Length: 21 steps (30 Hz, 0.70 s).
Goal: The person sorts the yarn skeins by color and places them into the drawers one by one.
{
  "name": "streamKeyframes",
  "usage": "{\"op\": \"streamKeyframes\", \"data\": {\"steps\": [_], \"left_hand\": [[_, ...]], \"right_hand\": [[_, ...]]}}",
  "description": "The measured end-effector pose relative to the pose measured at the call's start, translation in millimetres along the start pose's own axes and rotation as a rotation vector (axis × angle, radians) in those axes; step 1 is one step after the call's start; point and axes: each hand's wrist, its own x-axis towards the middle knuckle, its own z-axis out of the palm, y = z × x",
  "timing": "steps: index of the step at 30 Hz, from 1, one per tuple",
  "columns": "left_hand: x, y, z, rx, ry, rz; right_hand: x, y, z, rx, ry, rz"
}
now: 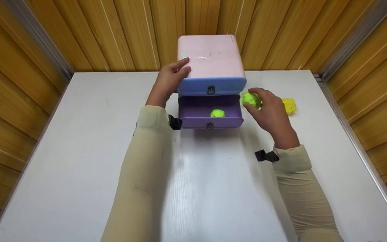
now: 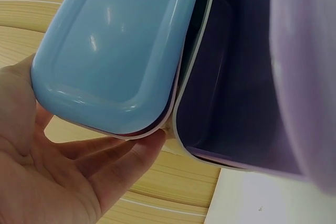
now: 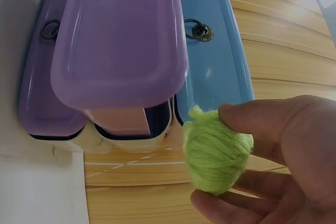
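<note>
A small drawer cabinet (image 1: pixel 210 60) with a pink top stands at the back of the table. Its blue top drawer (image 1: pixel 220 86) is closed; the purple drawer (image 1: pixel 193 123) below it is pulled out, with a light green yarn ball (image 1: pixel 217 113) inside. My left hand (image 1: pixel 170 79) grips the cabinet's upper left edge, and in the left wrist view its fingers (image 2: pixel 123 166) reach along the side beside the blue front. Just right of the open drawer, my right hand (image 1: pixel 270 109) holds another green yarn ball (image 3: pixel 218 153) between thumb and fingers.
A yellow yarn bundle (image 1: pixel 289 106) lies on the white table (image 1: pixel 213 188) behind the right hand. The right wrist view shows a closed lower purple drawer (image 3: pixel 39 98) under the open one. Wood-patterned walls (image 1: pixel 133 33) enclose the back and sides.
</note>
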Motion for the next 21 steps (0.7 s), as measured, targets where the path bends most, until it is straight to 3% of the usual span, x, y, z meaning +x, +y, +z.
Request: {"op": "streamKeyframes", "data": {"steps": [5, 13, 21], "left_hand": [[0.5, 0.2, 0.6, -0.011, 0.007, -0.017], [1.5, 1.0, 1.0, -0.020, 0.005, -0.024], [1.5, 0.8, 0.9, -0.022, 0.002, -0.026]], "right_hand": [[1, -4, 8.1, 0.021, 0.034, -0.050], [3, -12, 14.8, 0.027, -0.015, -0.020], [3, -16, 20.8, 0.029, -0.014, -0.082]]}}
